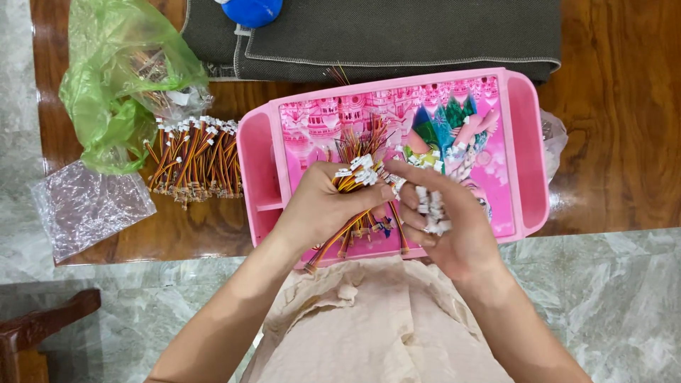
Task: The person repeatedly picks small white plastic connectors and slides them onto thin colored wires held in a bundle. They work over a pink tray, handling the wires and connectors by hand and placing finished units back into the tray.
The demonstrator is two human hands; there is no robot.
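My left hand (pixel 328 206) grips a bunch of short red, yellow and brown wires with white connectors (pixel 358 177), held over a pink plastic tray (pixel 528 142). Beside it, fingertips touching the bunch's top, my right hand (pixel 443 223) cups several small white connector housings (pixel 431 206). More loose wires (pixel 362 145) lie on the tray behind the hands. A few wire ends (pixel 340 241) hang down under my left palm.
A pile of finished wire bundles (pixel 195 159) lies on the wooden table left of the tray. A green plastic bag (pixel 113 78) and a clear bag (pixel 85 206) sit further left. A dark folded cloth (pixel 383 32) and a blue object (pixel 252 10) lie behind.
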